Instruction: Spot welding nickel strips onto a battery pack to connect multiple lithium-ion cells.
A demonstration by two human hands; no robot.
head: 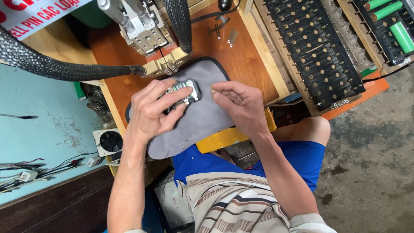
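a black battery holder rack [321, 56] is seen up and to the right of the grip, with green cylindrical cells [399, 32] laid in a further rack beyond it. thin metal strips [232, 36] are scattered above the grip. a small black fan [111, 141] is mounted down to its left, and a braided black hose [51, 64] is stretched across the upper left.

Both bare forearms are reaching forward and converging, the left hand [151, 110] lying palm down with its fingers curling in a closed grip, while the right hand [241, 103] is hovering just beside it, fingers loosely bent and pinching nothing visible.
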